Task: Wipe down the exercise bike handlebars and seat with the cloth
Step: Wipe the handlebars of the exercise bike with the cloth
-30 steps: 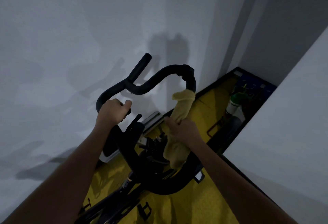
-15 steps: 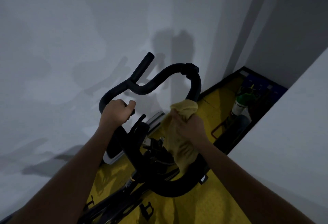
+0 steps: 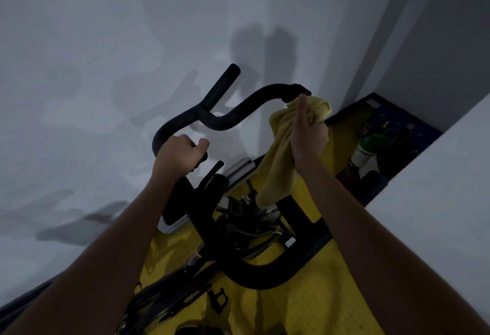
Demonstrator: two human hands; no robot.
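**Cloth on the right handlebar end**

Grey walls [image 3: 106, 43] close in on a dim corner, with a yellow floor [image 3: 305, 305] below and the black exercise bike [image 3: 212, 228] standing on it against the wall. Its handlebars [image 3: 220, 120] loop up in front of me, one straight horn sticking up toward the far left and the curved bar sweeping over to the right.

My left hand [image 3: 180, 157] is closed in a fist around the near left bend of the handlebars, thumb resting on top. My right hand [image 3: 309, 133] is clenched around the yellow cloth [image 3: 281, 165], pressing a bunched part of it against the far right end of the bar, just under the black end piece. The rest of the cloth hangs loose below my hand, down toward the bike's frame. Whether the bar runs through my right fist under the cloth I cannot tell.

Off to the far right, in the dark recess by the wall, stands a green bottle [image 3: 367, 146] with a white label. The seat is out of view.
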